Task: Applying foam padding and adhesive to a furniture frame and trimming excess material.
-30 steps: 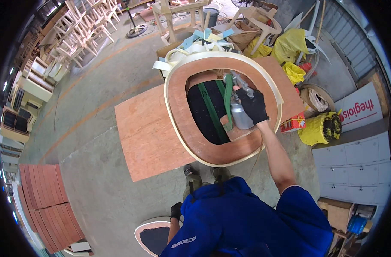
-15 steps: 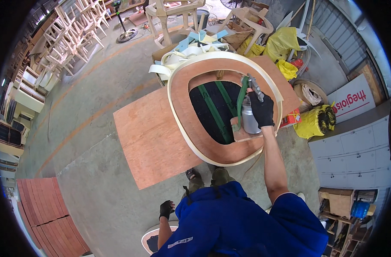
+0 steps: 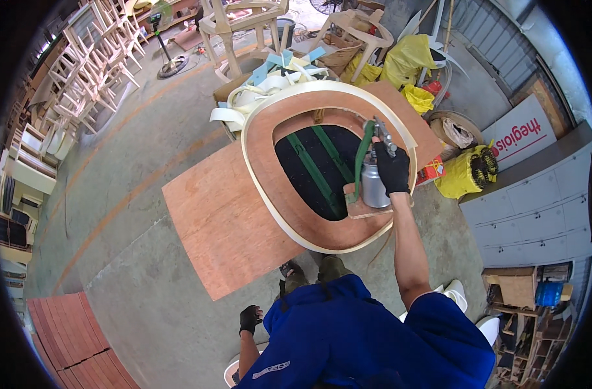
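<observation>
My right hand, in a black fingerless glove, is closed round a spray gun with a silver cup. A green hose hangs beside the cup. The gun is over the right side of a rounded wooden frame with a pale rim. Through its opening show black fabric and green straps. A small wooden piece lies under the cup; its support is unclear. My left hand, also gloved, hangs low beside my body, fingers curled, with nothing visible in it.
A flat plywood sheet extends left from under the frame. Foam and fabric scraps are heaped behind it. Yellow sacks and a grey cabinet stand right. Stacked reddish boards lie at lower left, chair frames at far left.
The surroundings and the wooden frame have shifted left in view. My right hand still holds the spray gun, at nearly the same spot over the frame. My left hand has barely moved.
</observation>
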### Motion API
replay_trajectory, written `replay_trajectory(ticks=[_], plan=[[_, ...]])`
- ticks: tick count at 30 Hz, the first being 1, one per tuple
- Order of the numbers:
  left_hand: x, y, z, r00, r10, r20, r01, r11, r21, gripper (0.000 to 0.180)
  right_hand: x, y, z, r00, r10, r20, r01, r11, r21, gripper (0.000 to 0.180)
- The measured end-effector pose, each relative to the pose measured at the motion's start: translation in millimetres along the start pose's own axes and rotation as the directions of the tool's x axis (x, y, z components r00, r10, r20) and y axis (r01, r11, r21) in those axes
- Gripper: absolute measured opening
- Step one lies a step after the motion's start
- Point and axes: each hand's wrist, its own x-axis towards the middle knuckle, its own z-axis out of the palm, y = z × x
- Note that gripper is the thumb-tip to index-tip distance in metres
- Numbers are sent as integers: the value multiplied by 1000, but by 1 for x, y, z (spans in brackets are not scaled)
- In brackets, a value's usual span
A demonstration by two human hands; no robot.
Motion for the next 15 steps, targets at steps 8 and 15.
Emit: replay_trajectory(ticks=[8, 15], plan=[[7, 11, 5, 997, -4, 79, 7, 999, -38, 25, 32, 8, -20, 997, -73, 10, 73, 997, -6, 45], [9, 23, 21, 999, 24, 39, -24, 1000, -4, 24, 47, 17, -33, 997, -32, -67, 30, 999, -33, 46]])
